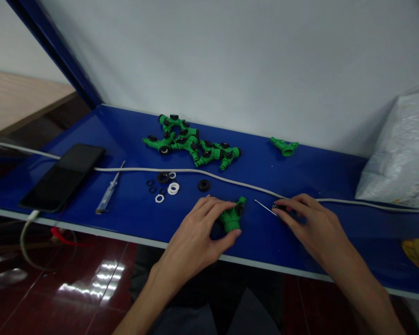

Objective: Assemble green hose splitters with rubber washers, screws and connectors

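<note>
My left hand (204,230) is closed around a green Y-shaped hose splitter (232,219), holding it on the blue table. One outlet and a black valve knob point up and away from me. To its right, my right hand (305,218) pinches a small black part (278,207) between thumb and fingers; its exact kind is too small to tell. A thin metal shaft (264,206) sticks out to the left beside those fingertips, and its other end is hidden by the hand.
Several green splitters with black knobs (186,142) lie in a pile at the back, and a bare green body (284,146) lies farther right. Black and white rings (173,188), a tester screwdriver (108,194) and a phone (63,177) are leftward. A cable (230,180) crosses the table (132,223); a plastic bag (401,153) stands right.
</note>
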A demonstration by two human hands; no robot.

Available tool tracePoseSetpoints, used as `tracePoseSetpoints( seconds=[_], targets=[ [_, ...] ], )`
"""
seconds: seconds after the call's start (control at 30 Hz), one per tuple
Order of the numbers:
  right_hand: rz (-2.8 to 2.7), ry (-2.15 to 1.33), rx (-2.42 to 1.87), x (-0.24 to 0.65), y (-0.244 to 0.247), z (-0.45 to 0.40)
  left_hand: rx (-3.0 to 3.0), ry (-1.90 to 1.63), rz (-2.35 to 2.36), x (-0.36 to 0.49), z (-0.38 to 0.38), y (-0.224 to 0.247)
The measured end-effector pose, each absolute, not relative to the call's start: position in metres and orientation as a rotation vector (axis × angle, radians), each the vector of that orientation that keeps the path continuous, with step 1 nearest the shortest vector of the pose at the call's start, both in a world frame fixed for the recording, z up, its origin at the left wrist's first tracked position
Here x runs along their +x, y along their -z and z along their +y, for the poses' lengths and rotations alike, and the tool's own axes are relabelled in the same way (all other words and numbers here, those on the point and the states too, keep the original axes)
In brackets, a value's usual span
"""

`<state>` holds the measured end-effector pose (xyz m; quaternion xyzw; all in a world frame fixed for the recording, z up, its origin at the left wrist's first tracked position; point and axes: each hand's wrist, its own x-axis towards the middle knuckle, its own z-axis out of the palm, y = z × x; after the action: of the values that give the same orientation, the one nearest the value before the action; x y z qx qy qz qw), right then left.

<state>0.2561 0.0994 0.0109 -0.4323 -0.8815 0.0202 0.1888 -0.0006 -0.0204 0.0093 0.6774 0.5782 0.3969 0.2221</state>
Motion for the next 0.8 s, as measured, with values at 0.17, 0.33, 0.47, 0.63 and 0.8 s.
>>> tracePoseSetpoints(
  seconds=[0.17, 0.33, 0.47, 0.63, 0.8],
  targets=[
    [-2.48, -0.155, -1.225, 0.255, -0.01, 0.103, 1.872, -1.097, 1.596, -0.001, -0.021, -0.009],
    [-2.456, -0.218, -1.224, 0.253, -0.011, 0.104, 1.875, -1.1, 1.588, -0.001, -0.021, -0.01],
    [-2.459, -0.247, -1.211, 0.251, -0.013, 0.106, 1.872, -1.101, 1.588, -0.001, -0.021, -0.01],
    [-2.426, -0.276, -1.171, 0.242, -0.024, 0.101, 1.871, -1.103, 1.588, -0.001, -0.021, -0.009],
    [-2.313, -0.485, -1.117, 0.216, -0.045, 0.081, 1.866, -1.081, 1.587, -0.001, -0.021, -0.009]
  ],
)
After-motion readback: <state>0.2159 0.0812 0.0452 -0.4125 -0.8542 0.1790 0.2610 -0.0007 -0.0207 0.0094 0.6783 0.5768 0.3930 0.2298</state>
